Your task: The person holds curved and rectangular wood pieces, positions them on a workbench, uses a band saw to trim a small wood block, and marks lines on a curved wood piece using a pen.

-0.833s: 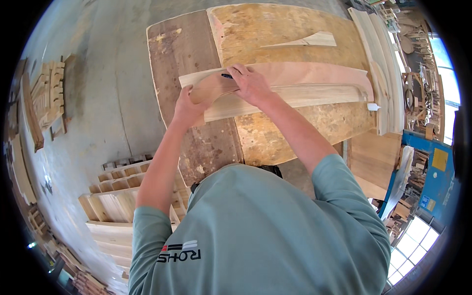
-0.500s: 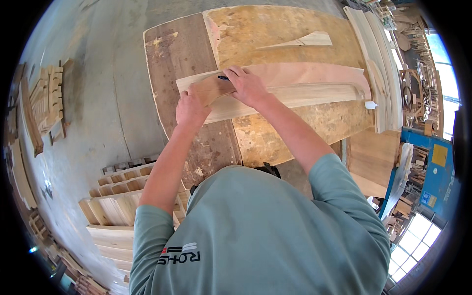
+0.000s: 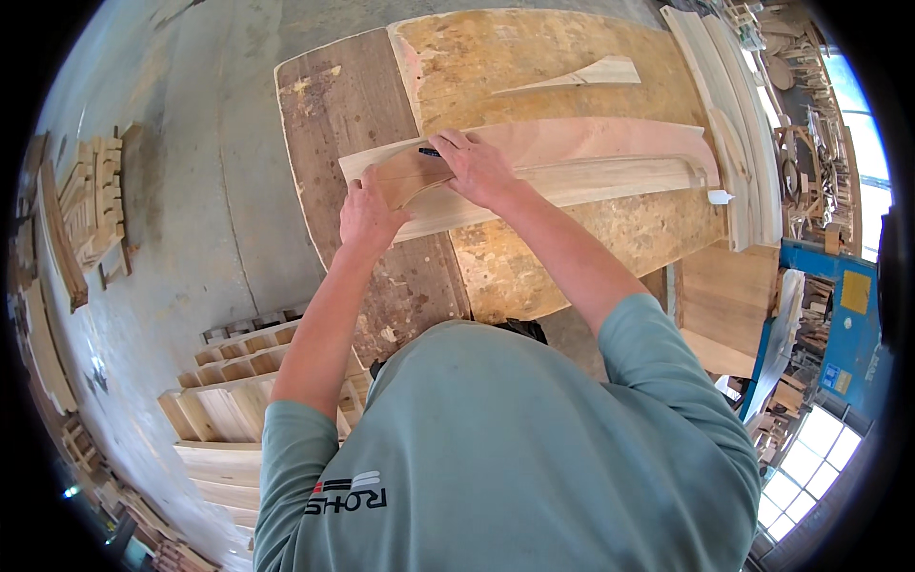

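Observation:
A long, thin, curved wooden template (image 3: 610, 139), pinkish-brown, lies flat over a pale wooden board (image 3: 572, 183) on the workbench. At the template's left end, my left hand (image 3: 370, 217) grips its edge, fingers on top and thumb along the near side. My right hand (image 3: 477, 173) rests on the template a little to the right, closed around a dark pen (image 3: 429, 152). The pen's tip is too small to make out. Past the template's right end lies a small white bottle (image 3: 720, 197).
A thin, pointed wood offcut (image 3: 600, 72) lies on the worn workbench (image 3: 534, 43). Long boards (image 3: 753, 143) line the bench's right end. Stacked wood parts (image 3: 229, 391) stand on the floor at lower left, and a blue machine frame (image 3: 839, 324) is at the right.
Both hands keep nearly the same place on the template. The whole view has shifted very slightly; nothing is taken up or let go.

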`<state>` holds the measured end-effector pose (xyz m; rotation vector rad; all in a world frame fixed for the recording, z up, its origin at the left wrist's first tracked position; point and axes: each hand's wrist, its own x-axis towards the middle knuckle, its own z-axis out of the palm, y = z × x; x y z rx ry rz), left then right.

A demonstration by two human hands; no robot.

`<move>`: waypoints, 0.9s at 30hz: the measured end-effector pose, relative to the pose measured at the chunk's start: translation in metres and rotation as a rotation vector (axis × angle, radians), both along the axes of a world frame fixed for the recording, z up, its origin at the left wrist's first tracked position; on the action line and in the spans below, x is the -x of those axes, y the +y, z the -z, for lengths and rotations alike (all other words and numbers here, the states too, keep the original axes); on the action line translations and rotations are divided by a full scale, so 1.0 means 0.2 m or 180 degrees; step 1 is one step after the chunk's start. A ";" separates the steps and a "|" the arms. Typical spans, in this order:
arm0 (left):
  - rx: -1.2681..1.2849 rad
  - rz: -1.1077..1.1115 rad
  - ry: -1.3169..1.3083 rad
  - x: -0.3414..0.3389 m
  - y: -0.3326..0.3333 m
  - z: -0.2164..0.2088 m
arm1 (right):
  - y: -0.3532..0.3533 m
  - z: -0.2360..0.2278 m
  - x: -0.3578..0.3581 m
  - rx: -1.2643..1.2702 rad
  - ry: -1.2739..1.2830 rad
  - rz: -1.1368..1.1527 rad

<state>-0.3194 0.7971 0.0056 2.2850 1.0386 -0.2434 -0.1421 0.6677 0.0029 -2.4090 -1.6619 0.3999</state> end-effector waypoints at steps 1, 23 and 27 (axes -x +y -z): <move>-0.0008 0.0011 -0.0007 0.00 0.00 0.00 | 0.00 0.01 0.00 -0.0038 0.0048 0.0035; -0.0031 0.0008 -0.0014 -0.01 0.00 -0.02 | 0.01 0.02 -0.01 -0.0018 0.0003 0.0082; -0.0013 0.0054 -0.0023 -0.02 0.02 0.00 | 0.01 0.01 -0.02 0.0043 -0.0070 0.0035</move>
